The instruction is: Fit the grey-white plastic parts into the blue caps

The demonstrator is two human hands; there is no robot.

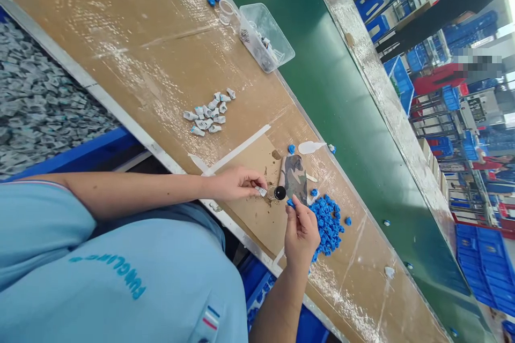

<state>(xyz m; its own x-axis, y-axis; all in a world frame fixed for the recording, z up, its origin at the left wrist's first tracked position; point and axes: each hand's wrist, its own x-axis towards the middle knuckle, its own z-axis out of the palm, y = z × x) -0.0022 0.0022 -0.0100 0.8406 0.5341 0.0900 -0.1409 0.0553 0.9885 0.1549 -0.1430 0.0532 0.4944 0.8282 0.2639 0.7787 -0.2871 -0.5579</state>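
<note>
Head camera: left hand (pixel 237 183) pinched tight on a small greyish-white piece (pixel 260 191), right hand (pixel 302 230) fingertips closed around a small blue piece (pixel 290 203), a black-topped round container (pixel 280 193) between them, midway between the brown workbench's (pixel 132 27) near and far edges. Blue heap (pixel 328 222) beside the right hand; greyish-white cluster (pixel 209 113) off left; clear plastic tub (pixel 267 59) at the far edge!
</note>
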